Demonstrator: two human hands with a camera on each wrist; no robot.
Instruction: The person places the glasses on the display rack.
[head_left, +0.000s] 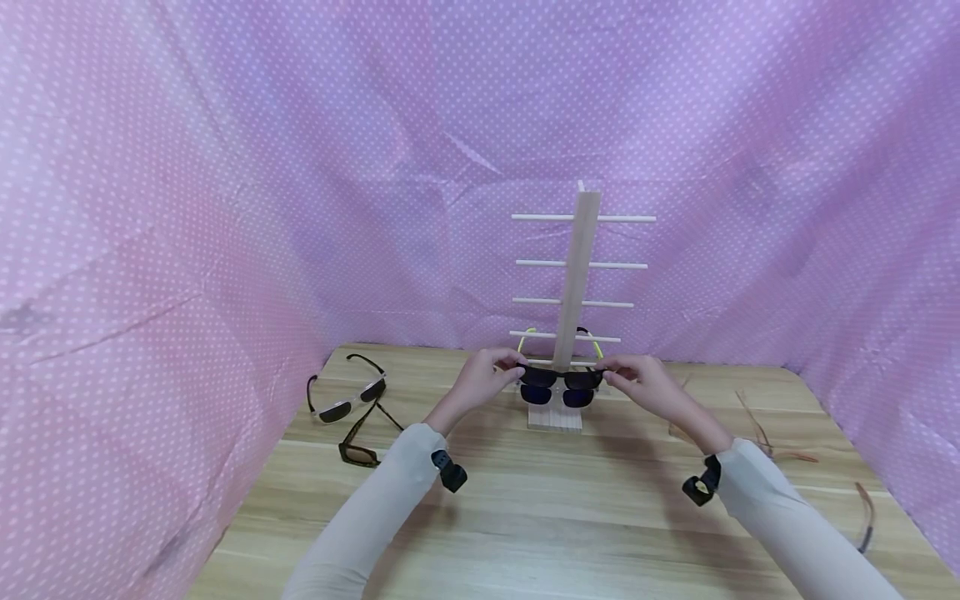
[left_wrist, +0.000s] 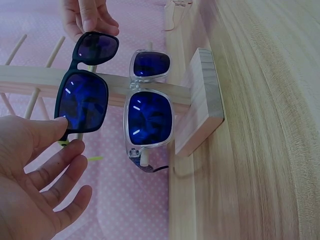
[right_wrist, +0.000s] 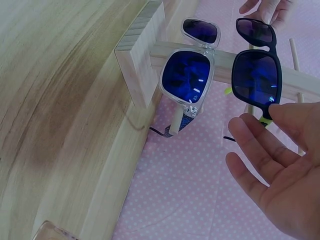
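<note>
Both hands hold one pair of black-framed sunglasses (head_left: 540,377) with yellow-green temples, in front of the low rods of a wooden display stand (head_left: 579,267). My left hand (head_left: 486,379) pinches one outer corner of the frame between thumb and fingertips. At the other corner, my right hand (head_left: 641,385) pinches likewise, its remaining fingers loosely bent in the right wrist view. Just below hangs a clear-framed pair of sunglasses (left_wrist: 150,117) with blue lenses, on the lowest rod. Whether the black pair rests on its rod I cannot tell.
On the left of the wooden table (head_left: 510,533) lie sunglasses with a pale frame (head_left: 335,412) and brown-lensed tortoiseshell sunglasses (head_left: 360,455). Thin-templed glasses (head_left: 795,457) lie at right, partly behind the right arm; another temple (head_left: 868,517) shows nearer. A pink dotted cloth (head_left: 420,167) surrounds the table.
</note>
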